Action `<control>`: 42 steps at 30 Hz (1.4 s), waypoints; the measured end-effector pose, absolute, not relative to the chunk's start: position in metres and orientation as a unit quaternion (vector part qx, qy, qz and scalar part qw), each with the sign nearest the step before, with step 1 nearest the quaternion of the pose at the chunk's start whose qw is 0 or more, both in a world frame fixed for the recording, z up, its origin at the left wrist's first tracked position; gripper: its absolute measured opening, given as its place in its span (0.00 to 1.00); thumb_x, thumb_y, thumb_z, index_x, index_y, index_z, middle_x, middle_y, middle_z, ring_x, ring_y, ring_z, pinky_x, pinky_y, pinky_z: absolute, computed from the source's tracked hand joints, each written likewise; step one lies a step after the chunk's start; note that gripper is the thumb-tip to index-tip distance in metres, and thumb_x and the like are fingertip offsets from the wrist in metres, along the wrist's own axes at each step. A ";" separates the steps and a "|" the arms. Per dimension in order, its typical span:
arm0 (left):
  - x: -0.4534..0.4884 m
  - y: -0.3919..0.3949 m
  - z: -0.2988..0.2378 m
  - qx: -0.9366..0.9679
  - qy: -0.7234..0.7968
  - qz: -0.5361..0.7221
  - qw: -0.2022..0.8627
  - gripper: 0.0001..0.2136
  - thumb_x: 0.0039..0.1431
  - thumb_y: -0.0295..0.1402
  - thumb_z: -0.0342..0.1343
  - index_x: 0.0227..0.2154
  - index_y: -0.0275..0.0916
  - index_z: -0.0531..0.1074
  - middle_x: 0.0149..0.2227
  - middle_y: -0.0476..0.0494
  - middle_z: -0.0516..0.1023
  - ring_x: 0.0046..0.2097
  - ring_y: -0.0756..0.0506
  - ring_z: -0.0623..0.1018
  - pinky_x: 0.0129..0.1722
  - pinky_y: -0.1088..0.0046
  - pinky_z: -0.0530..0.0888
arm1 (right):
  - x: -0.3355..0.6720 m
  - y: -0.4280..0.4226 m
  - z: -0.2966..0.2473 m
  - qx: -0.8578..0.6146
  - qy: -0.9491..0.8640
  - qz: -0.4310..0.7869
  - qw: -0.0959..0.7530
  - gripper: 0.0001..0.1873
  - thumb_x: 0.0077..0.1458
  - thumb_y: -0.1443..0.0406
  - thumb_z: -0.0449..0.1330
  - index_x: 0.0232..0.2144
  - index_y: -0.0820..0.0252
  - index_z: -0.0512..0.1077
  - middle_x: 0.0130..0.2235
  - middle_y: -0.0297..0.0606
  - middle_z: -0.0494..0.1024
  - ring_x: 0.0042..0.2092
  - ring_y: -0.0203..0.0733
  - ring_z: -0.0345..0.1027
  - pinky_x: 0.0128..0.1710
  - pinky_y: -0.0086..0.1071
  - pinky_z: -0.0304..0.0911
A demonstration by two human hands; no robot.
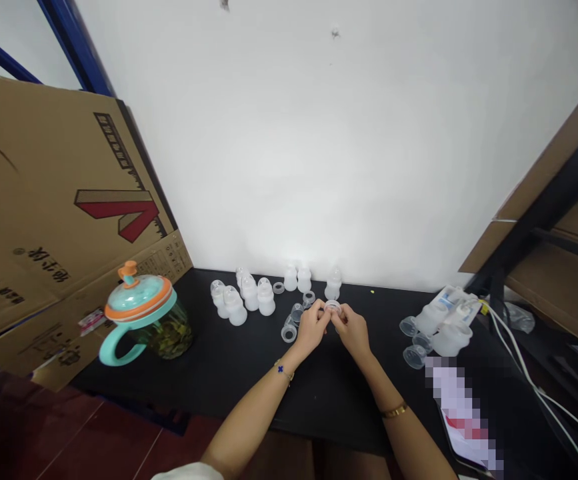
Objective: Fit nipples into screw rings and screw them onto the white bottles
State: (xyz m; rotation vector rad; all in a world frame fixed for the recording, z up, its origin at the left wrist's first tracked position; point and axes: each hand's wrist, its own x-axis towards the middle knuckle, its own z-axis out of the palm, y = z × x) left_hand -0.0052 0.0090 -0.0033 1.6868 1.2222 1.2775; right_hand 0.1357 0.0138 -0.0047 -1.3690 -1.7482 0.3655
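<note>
Between my two hands is a white bottle collar ring (333, 306), pinched from both sides over the black table. My left hand (313, 328) has its thumb and fingers closed on the ring's left edge. On the opposite edge my right hand (351, 329) grips it the same way. A baby bottle (333, 285) stands upright just behind the ring. Left of my hands lie another collar ring (289, 333) and a clear cap (297, 312). Further left several capped baby bottles (235, 307) stand in a group, and two bottles (291, 277) are near the wall.
A large teal and orange lidded jug (143, 313) stands at the left by cardboard boxes (59, 200). On the right are bottle bodies (451, 339), clear caps (415, 356), white cables (519, 360) and a phone (463, 420). The black table (249, 373) meets a white wall.
</note>
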 end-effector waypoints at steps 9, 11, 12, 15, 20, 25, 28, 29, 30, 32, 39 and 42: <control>-0.007 0.007 -0.001 0.661 0.507 0.479 0.275 0.10 0.66 0.40 0.49 0.32 0.41 0.69 0.18 0.56 0.66 0.22 0.50 0.68 0.26 0.76 0.60 | 0.133 0.010 -0.001 -0.556 -0.702 0.152 0.419 0.16 0.62 0.52 0.52 0.31 0.56 0.71 0.23 0.30 0.71 0.25 0.37 0.64 0.27 0.28 0.52; -0.007 0.007 0.000 0.674 0.525 0.463 0.237 0.09 0.66 0.38 0.49 0.34 0.41 0.70 0.20 0.55 0.68 0.23 0.49 0.69 0.27 0.75 0.60 | 0.133 0.010 -0.001 -0.564 -0.694 0.163 0.416 0.16 0.61 0.53 0.53 0.40 0.56 0.73 0.27 0.32 0.76 0.27 0.39 0.68 0.29 0.28 0.56; -0.007 0.007 0.001 0.680 0.533 0.453 0.218 0.08 0.66 0.37 0.49 0.35 0.41 0.71 0.22 0.54 0.70 0.25 0.49 0.70 0.27 0.75 0.61 | 0.133 0.010 -0.001 -0.567 -0.690 0.166 0.417 0.16 0.61 0.54 0.53 0.43 0.56 0.73 0.29 0.33 0.77 0.28 0.39 0.69 0.29 0.29 0.58; -0.007 0.005 0.001 0.694 0.548 0.436 0.171 0.07 0.65 0.35 0.49 0.36 0.41 0.72 0.28 0.50 0.76 0.29 0.47 0.74 0.31 0.74 0.64 | 0.134 0.011 -0.003 -0.567 -0.684 0.168 0.427 0.18 0.60 0.55 0.54 0.46 0.56 0.73 0.35 0.37 0.80 0.29 0.40 0.71 0.31 0.31 0.62; -0.006 0.005 -0.002 0.687 0.538 0.466 0.149 0.07 0.65 0.34 0.51 0.39 0.41 0.72 0.34 0.47 0.78 0.33 0.46 0.76 0.35 0.72 0.69 | 0.135 0.013 -0.005 -0.551 -0.683 0.178 0.445 0.18 0.60 0.54 0.54 0.45 0.58 0.74 0.39 0.40 0.81 0.30 0.41 0.73 0.31 0.31 0.64; -0.005 0.009 -0.004 0.650 0.484 0.535 0.237 0.07 0.66 0.36 0.52 0.42 0.42 0.71 0.40 0.45 0.80 0.37 0.46 0.79 0.36 0.72 0.73 | 0.134 0.013 -0.004 -0.543 -0.684 0.197 0.445 0.20 0.62 0.50 0.53 0.42 0.59 0.75 0.35 0.40 0.81 0.29 0.41 0.73 0.28 0.31 0.63; -0.004 0.009 -0.002 0.632 0.475 0.555 0.259 0.06 0.65 0.35 0.52 0.41 0.42 0.71 0.39 0.45 0.80 0.38 0.46 0.80 0.37 0.72 0.73 | 0.132 0.013 -0.004 -0.535 -0.682 0.201 0.457 0.21 0.61 0.50 0.54 0.44 0.59 0.74 0.38 0.39 0.81 0.28 0.39 0.72 0.28 0.31 0.63; -0.004 0.008 -0.001 0.629 0.476 0.556 0.261 0.06 0.66 0.35 0.52 0.40 0.42 0.71 0.39 0.45 0.80 0.38 0.46 0.80 0.37 0.72 0.74 | 0.132 0.013 -0.005 -0.532 -0.680 0.203 0.463 0.21 0.60 0.49 0.55 0.44 0.58 0.74 0.39 0.39 0.81 0.28 0.39 0.71 0.28 0.31 0.64; -0.004 0.008 0.000 0.627 0.479 0.556 0.262 0.06 0.66 0.35 0.52 0.40 0.42 0.71 0.38 0.46 0.80 0.38 0.46 0.80 0.38 0.71 0.74 | 0.132 0.013 -0.005 -0.528 -0.678 0.207 0.468 0.21 0.60 0.50 0.56 0.45 0.58 0.73 0.41 0.39 0.81 0.27 0.38 0.71 0.29 0.31 0.64; -0.005 0.007 0.001 0.622 0.486 0.556 0.260 0.06 0.66 0.36 0.52 0.40 0.42 0.71 0.38 0.46 0.80 0.38 0.46 0.80 0.40 0.70 0.74 | 0.131 0.013 -0.004 -0.522 -0.672 0.221 0.476 0.21 0.59 0.50 0.57 0.46 0.57 0.72 0.43 0.39 0.81 0.27 0.37 0.71 0.29 0.31 0.65; -0.006 0.007 0.004 0.618 0.483 0.556 0.274 0.06 0.65 0.36 0.53 0.39 0.42 0.71 0.37 0.45 0.81 0.38 0.45 0.81 0.40 0.70 0.74 | 0.132 0.011 -0.002 -0.499 -0.645 0.277 0.508 0.21 0.58 0.49 0.58 0.46 0.57 0.71 0.45 0.43 0.80 0.28 0.39 0.72 0.28 0.32 0.67; -0.006 0.008 0.003 0.622 0.474 0.558 0.278 0.06 0.64 0.36 0.54 0.40 0.42 0.71 0.38 0.45 0.81 0.39 0.44 0.81 0.41 0.69 0.75 | 0.133 0.012 -0.001 -0.488 -0.638 0.293 0.518 0.20 0.57 0.49 0.59 0.43 0.57 0.71 0.44 0.42 0.80 0.28 0.39 0.73 0.27 0.32 0.67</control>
